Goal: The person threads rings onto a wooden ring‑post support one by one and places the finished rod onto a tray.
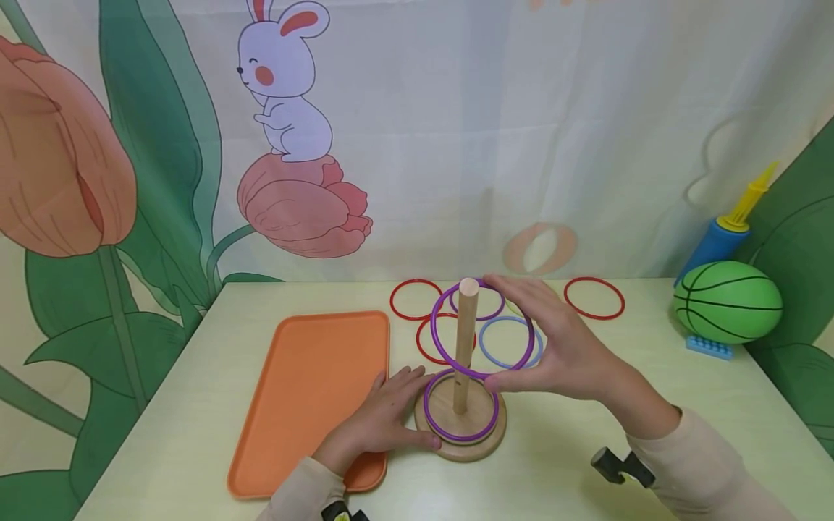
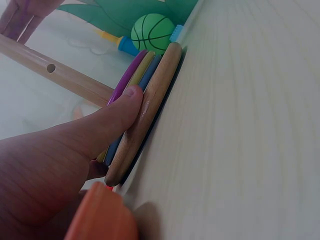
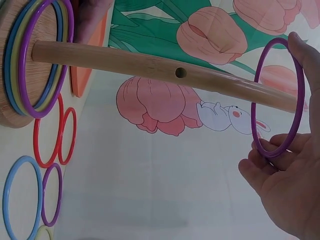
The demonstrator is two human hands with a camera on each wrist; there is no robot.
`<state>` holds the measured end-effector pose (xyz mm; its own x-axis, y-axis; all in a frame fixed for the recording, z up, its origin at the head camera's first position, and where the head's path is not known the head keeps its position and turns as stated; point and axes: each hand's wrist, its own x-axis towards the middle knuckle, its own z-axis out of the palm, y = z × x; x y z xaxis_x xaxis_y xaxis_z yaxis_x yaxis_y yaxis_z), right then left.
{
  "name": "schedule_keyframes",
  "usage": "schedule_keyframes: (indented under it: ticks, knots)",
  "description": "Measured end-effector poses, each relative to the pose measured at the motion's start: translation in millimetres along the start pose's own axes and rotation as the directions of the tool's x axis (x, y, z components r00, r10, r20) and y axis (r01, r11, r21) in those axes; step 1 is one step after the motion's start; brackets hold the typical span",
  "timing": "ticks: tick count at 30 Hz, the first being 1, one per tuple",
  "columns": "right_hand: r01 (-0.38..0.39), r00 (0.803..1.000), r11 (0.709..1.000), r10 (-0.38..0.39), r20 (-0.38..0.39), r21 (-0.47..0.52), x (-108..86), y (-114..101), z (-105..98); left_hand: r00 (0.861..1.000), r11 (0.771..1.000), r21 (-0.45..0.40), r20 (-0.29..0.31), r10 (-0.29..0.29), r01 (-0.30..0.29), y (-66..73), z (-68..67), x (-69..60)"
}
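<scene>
A wooden post (image 1: 464,325) rises from a round base (image 1: 470,454). Stacked on that base, around the post, are purple (image 2: 126,75), yellow (image 2: 142,68) and blue (image 2: 149,74) rings. My left hand (image 1: 384,416) grips the base's left side, its thumb pressed on the near edge and its fingers partly hidden by the stack. High up, my right hand (image 1: 560,344) pinches another purple ring (image 3: 300,75) between thumb and fingers. This ring is tilted and encircles the post near its top, away from the stack.
An orange tray (image 1: 313,398) lies left of the stand. Behind the stand lie several loose rings, among them a light blue ring (image 1: 483,347) and a red ring (image 1: 594,317). Far right are a green ball (image 1: 726,302), a blue-yellow pump (image 1: 713,242) and a blue block (image 1: 709,348).
</scene>
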<state>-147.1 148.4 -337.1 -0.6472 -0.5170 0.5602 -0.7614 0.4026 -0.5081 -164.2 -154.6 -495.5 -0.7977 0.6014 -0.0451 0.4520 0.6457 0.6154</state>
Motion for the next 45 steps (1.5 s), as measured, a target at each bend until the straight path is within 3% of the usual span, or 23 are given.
schedule_keyframes:
  ticks: [24, 45]
  knots:
    - [-0.021, 1.0, 0.999, 0.02, 0.001, 0.03, -15.1, 13.7, 17.4, 1.0, 1.0, 0.009, 0.001, -0.018, 0.018, 2.6, -1.5, -0.8]
    - [-0.042, 0.999, 0.998, 0.041, 0.012, 0.055, -25.6, 18.5, 33.9, 1.0, 1.0, 0.005, -0.007, 0.0, 0.0, 1.9, -0.3, -1.5]
